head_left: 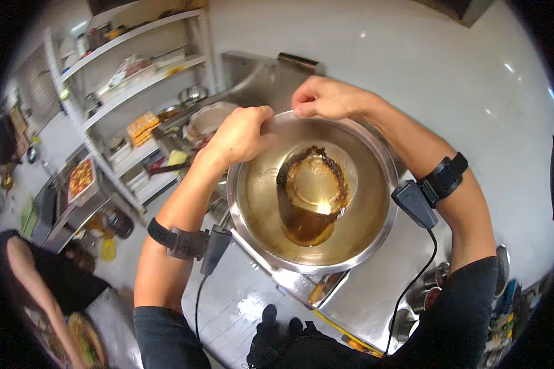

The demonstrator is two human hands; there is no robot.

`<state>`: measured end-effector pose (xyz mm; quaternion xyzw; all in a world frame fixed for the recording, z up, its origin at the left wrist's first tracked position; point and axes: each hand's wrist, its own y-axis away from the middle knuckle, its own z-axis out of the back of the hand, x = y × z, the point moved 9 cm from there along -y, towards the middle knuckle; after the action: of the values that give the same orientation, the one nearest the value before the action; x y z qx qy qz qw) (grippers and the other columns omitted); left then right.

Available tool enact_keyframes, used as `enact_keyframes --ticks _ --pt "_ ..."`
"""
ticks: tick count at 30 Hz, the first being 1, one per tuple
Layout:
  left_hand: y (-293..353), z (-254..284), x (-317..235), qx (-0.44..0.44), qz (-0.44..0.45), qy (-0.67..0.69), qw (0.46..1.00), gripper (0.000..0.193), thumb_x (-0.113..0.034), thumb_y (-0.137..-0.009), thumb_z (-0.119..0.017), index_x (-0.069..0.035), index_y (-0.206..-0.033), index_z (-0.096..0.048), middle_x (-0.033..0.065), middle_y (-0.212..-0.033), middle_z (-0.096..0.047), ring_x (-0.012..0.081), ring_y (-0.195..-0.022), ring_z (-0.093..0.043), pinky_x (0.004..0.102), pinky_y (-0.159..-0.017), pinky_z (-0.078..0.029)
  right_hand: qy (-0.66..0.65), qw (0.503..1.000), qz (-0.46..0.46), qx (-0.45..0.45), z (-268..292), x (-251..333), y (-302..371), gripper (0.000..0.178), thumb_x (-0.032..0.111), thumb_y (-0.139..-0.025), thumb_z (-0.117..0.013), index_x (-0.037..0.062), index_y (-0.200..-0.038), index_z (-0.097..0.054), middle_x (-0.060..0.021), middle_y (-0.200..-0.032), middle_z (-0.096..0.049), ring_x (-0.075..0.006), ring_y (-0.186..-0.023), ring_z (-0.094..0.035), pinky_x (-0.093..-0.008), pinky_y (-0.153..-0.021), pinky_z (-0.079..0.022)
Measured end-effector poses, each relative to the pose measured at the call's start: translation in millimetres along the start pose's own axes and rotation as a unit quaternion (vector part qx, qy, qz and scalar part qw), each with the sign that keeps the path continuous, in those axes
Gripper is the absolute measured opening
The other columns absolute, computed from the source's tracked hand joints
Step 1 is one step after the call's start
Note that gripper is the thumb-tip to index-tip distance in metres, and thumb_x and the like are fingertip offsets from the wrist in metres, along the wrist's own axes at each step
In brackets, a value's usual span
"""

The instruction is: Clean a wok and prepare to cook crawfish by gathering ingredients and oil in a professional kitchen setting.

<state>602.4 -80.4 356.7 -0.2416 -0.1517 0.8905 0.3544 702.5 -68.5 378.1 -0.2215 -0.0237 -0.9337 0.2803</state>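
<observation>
A large, round stainless steel basin is in front of me, over the edge of a steel counter. In its bottom lies a pool of dark brown, oily liquid, with darker bits in a ring around a shiny middle. My left hand is closed over the far left part of the rim, its fingertips blurred and dipping inside. At the far rim, my right hand is curled, thumb and fingers pinching the edge. The basin's underside is hidden.
White shelving with bowls and packages rises at the far left. A steel counter extends to the right, with several metal pots near my right elbow. At the lower left is another person's arm beside a round board.
</observation>
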Motion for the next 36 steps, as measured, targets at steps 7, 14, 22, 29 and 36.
enact_keyframes --ticks 7,14,22,29,36 --pt "110.3 70.6 57.3 0.037 0.128 -0.094 0.987 0.024 -0.019 -0.064 -0.055 0.004 -0.069 -0.056 0.0180 -0.057 -0.054 0.0272 -0.054 -0.056 0.0366 -0.055 -0.044 0.138 0.954 0.264 -0.016 -64.6 148.0 -60.3 0.019 0.020 -0.073 -0.058 0.0020 -0.077 -0.058 -0.0131 -0.071 -0.058 -0.0239 -0.067 -0.056 -0.0359 -0.062 -0.043" --pt "362.0 109.6 215.4 -0.046 0.472 0.066 0.878 0.013 -0.010 -0.062 -0.059 0.003 -0.062 -0.058 0.0046 -0.051 -0.051 0.0117 -0.045 -0.047 0.0305 -0.043 -0.039 0.093 0.924 0.302 -0.215 -75.8 243.1 -77.1 0.018 0.016 -0.072 -0.058 0.0007 -0.082 -0.057 -0.0146 -0.074 -0.059 -0.0300 -0.074 -0.057 -0.0383 -0.065 -0.044" --pt "615.7 52.7 353.2 -0.132 0.641 -0.017 0.756 0.021 -0.012 -0.058 -0.062 0.006 -0.068 -0.060 0.0190 -0.061 -0.059 0.0255 -0.056 -0.060 0.0353 -0.053 -0.046 -0.160 0.961 0.191 -0.123 -297.1 176.4 -64.7 0.013 0.013 -0.075 -0.055 0.0013 -0.080 -0.057 -0.0113 -0.073 -0.059 -0.0217 -0.065 -0.057 -0.0327 -0.060 -0.045" --pt "624.2 60.3 397.0 -0.173 0.660 -0.029 0.731 0.016 -0.009 -0.060 -0.061 0.007 -0.063 -0.057 0.0156 -0.056 -0.058 0.0229 -0.051 -0.059 0.0352 -0.049 -0.046 -0.557 0.769 -0.311 0.044 -554.4 25.2 -69.7 0.026 0.021 -0.077 -0.059 -0.0001 -0.091 -0.054 -0.0068 -0.072 -0.059 -0.0165 -0.065 -0.058 -0.0300 -0.058 -0.048" --pt "640.2 24.3 470.8 -0.270 0.674 0.150 0.670 0.010 -0.002 -0.065 -0.056 0.002 -0.057 -0.052 0.0073 -0.052 -0.051 0.0144 -0.042 -0.047 0.0289 -0.037 -0.035 -0.713 0.524 -0.437 -0.164 -583.7 -60.6 -154.5 0.071 0.032 -0.072 -0.065 0.0036 -0.124 -0.026 -0.0145 -0.122 -0.035 -0.0265 -0.109 -0.039 -0.0373 -0.077 -0.044"
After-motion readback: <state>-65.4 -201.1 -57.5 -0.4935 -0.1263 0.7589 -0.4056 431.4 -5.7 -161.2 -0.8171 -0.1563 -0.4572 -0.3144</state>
